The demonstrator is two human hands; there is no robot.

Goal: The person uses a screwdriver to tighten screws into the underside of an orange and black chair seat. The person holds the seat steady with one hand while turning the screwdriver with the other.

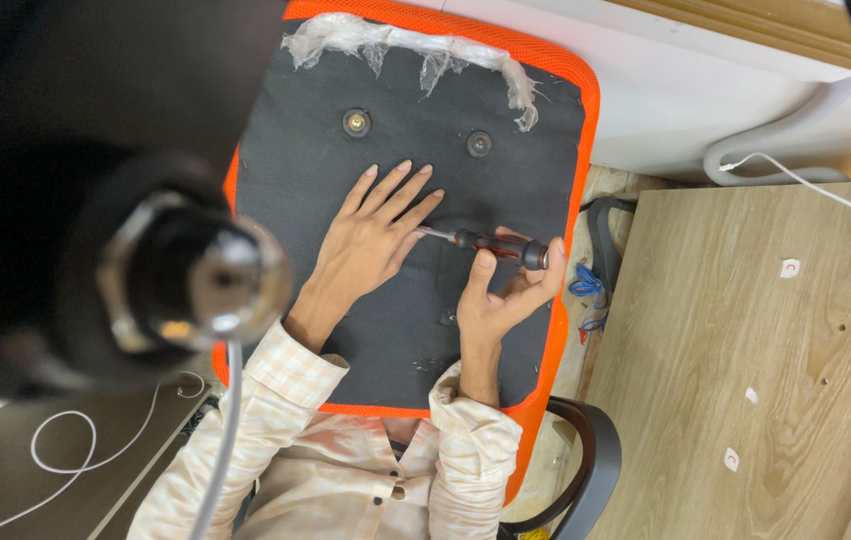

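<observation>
Head view looks straight down on your work. Nearest you, your checked sleeves (286, 440) come up from the bottom edge, and a curved black armrest (586, 470) sits just right of your right elbow. A blurred black cylinder with a metal end (191, 285) hangs close to the camera on the left and hides that side of the scene.

Your right hand (506, 295) is curled around the handle of a red and black screwdriver (491, 243), thumb up along the handle, fingers wrapped behind its butt end. The shaft points left and its tip meets the fingers of your left hand (371, 240), which lies flat on the black underside of the seat panel (346, 150) with fingers spread wide and holding nothing.

The panel's orange mesh edge (556, 340) runs just beside your right hand, so you have little room on that side before the rim. Beyond the rim lies a narrow gap with a blue wire clip (586, 285), then the pale wooden board (746, 360).

Farther up the panel, two round bolt sockets (357, 122) sit well apart from your hands, with open black surface between. Torn clear plastic (416, 45) clings along the far edge. A grey hose (776, 140) and a white cable (826, 195) lie beyond to the right.
</observation>
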